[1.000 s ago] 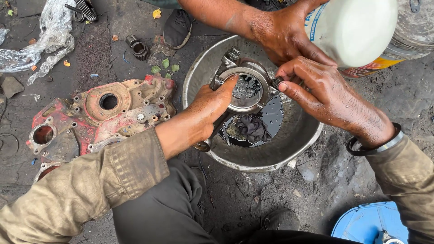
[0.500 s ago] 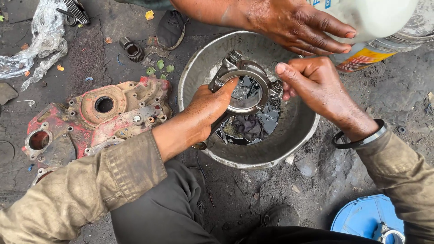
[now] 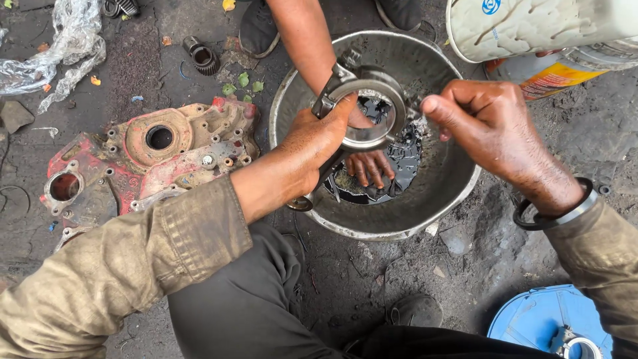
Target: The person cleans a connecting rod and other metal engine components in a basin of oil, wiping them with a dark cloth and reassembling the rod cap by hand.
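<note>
My left hand grips a steel connecting rod by its shank and holds its big ring end above a metal basin. My right hand hovers just right of the ring with its fingers curled and thumb pointing at the ring; nothing shows in it. Black oily liquid lies in the basin's bottom. Another person's hand reaches through behind the ring into that liquid, the arm coming from the top.
A red, worn engine cover lies on the dirty ground left of the basin. A white plastic container is at the top right, a blue lid bottom right, crumpled plastic and a small gear top left.
The other person's hand has come off the white container and dropped into the basin. My right hand has drawn back from the ring. The rod has stayed in my left hand.
</note>
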